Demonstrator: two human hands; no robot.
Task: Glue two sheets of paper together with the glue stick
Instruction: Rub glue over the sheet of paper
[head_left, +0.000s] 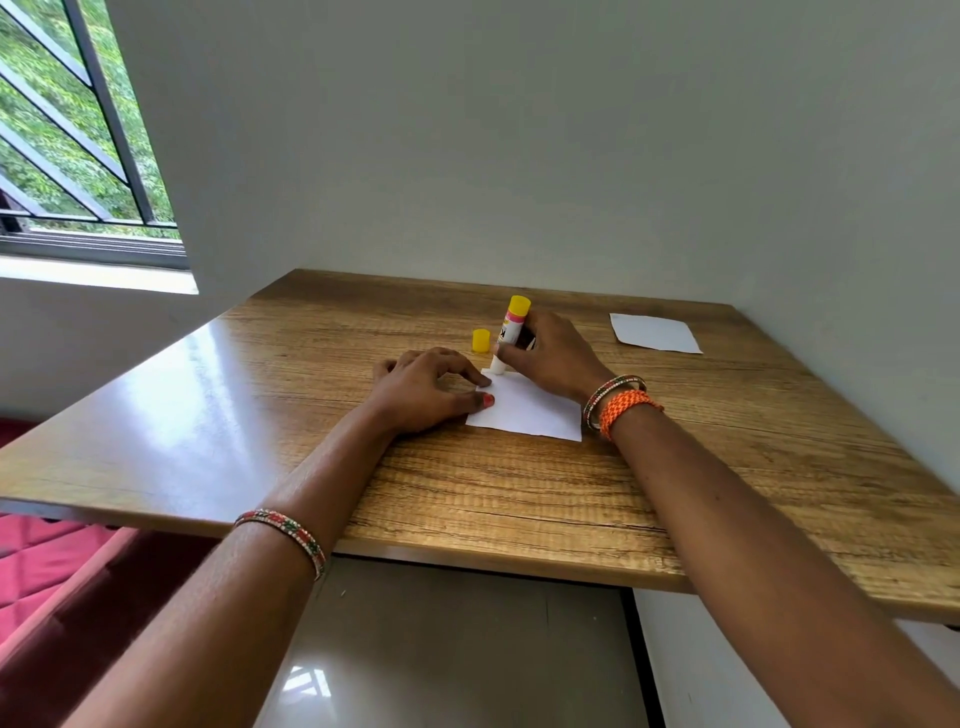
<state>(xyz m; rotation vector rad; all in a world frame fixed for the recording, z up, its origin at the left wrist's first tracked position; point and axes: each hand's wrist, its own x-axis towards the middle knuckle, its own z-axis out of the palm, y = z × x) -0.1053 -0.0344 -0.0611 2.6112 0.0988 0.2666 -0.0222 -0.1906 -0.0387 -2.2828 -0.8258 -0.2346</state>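
Note:
A small white sheet of paper lies on the wooden table. My left hand presses its left edge flat with fingertips and thumb. My right hand grips the glue stick, a white tube with a yellow end, nearly upright. Its white tip touches the sheet's far left corner. The yellow cap stands on the table just left of the stick. A second white sheet lies flat at the far right of the table.
A grey wall runs behind the table and along its right side. A barred window is at the upper left. A red quilted cushion sits below the table's left edge.

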